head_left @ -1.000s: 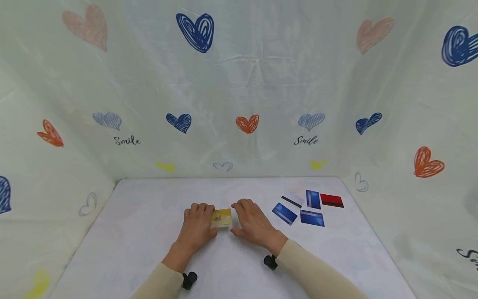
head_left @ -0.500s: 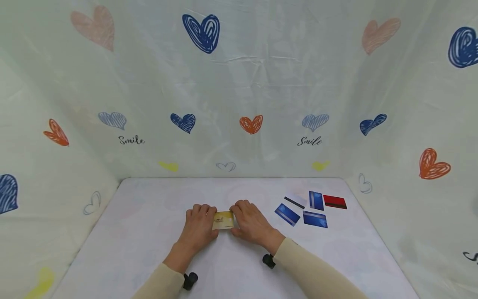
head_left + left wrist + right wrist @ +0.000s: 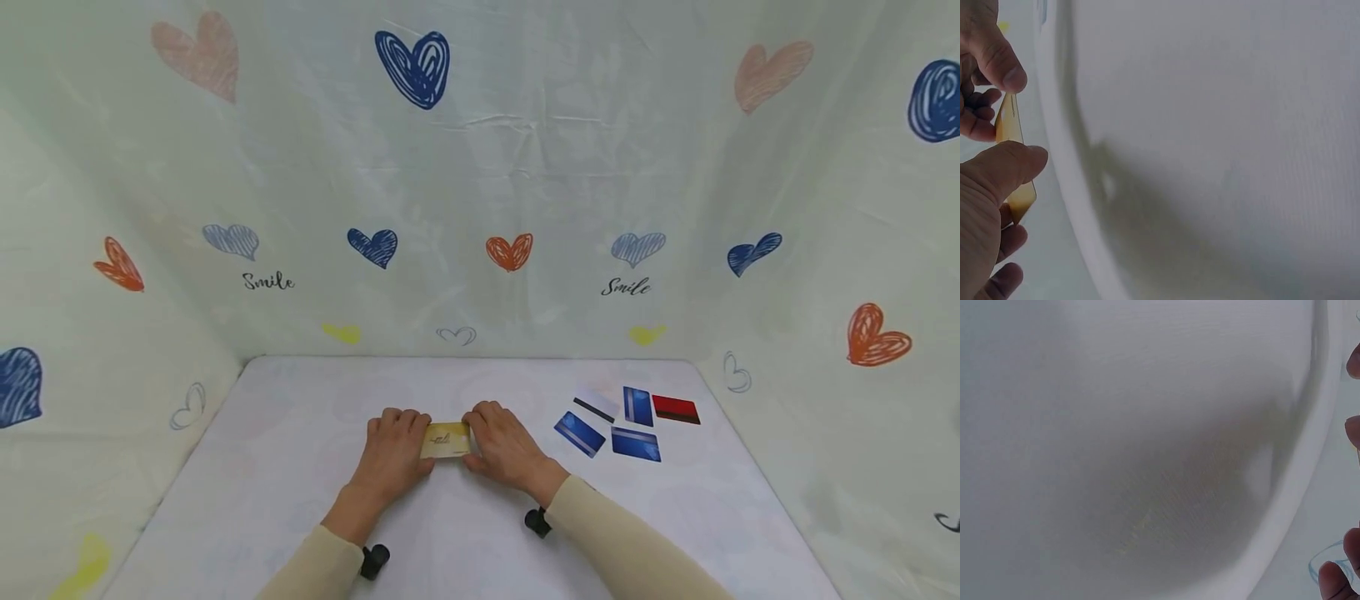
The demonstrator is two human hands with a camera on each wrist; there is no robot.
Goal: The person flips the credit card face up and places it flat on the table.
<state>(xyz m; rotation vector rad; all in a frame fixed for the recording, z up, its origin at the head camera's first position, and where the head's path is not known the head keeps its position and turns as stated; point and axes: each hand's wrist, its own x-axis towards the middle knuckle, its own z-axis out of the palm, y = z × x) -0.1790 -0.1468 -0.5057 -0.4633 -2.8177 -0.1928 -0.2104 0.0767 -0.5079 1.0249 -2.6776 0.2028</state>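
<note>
A yellow bank-style card (image 3: pixel 447 440) is held up over the table between both hands, with small dark lettering across its face. My left hand (image 3: pixel 393 448) pinches its left end, thumb on the near edge and fingers at the far edge. At the other end, my right hand (image 3: pixel 507 445) pinches the card the same way. In the left wrist view the card (image 3: pixel 1009 122) is seen nearly edge-on, partly hidden by the left thumb. Only several fingertips (image 3: pixel 1352 432) show at the right border of the right wrist view.
To the right on the white-covered table (image 3: pixel 285 450) lie several cards: a red one (image 3: pixel 676 409), blue ones such as the nearest card (image 3: pixel 636 444), and a white one with a dark stripe (image 3: pixel 597 407). A heart-printed curtain (image 3: pixel 450 167) encloses the table's back and sides.
My right hand has closed its thumb and fingers onto the card's right end, where there was a gap before. The left hand keeps its grip. The head view has shifted slightly.
</note>
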